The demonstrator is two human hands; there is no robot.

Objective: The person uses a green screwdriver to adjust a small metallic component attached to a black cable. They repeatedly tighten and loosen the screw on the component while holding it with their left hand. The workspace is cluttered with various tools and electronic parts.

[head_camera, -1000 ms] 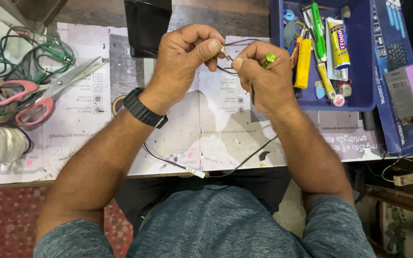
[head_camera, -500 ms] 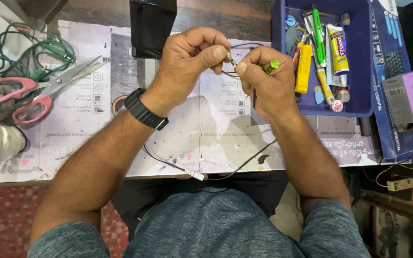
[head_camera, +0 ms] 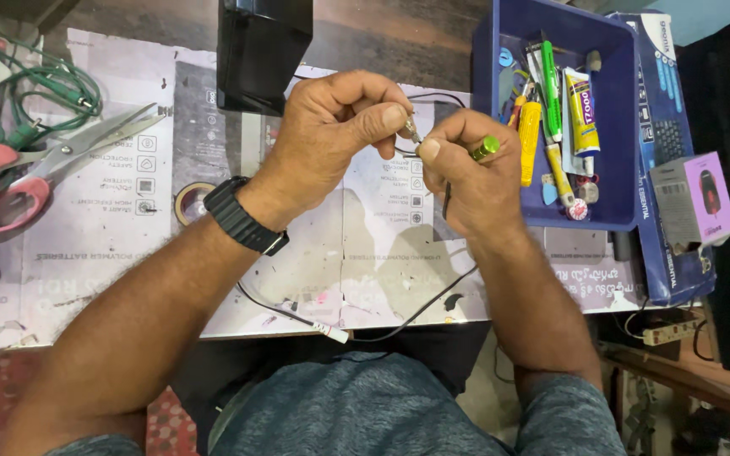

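Note:
My left hand (head_camera: 331,135) and my right hand (head_camera: 466,173) meet above the paper-covered table (head_camera: 128,245). The left thumb and fingers pinch a small metal plug tip (head_camera: 413,131) at the end of a thin black cable (head_camera: 416,312). The right hand pinches the same cable end just below it and also holds a small green cylindrical tool (head_camera: 485,149) between its fingers. The cable runs down from the right hand, loops off the table's near edge and ends in a small white connector (head_camera: 335,333). A black watch (head_camera: 242,215) is on my left wrist.
A blue tray (head_camera: 618,127) at the right holds a glue tube, a yellow tool, a green pen and small parts. Red-handled scissors (head_camera: 35,181) and green wires (head_camera: 35,93) lie at the left. A black box (head_camera: 262,51) stands behind my hands; a tape roll (head_camera: 192,203) lies under my forearm.
The two hands have stayed together at the cable end, with only small finger movements on the plug tip.

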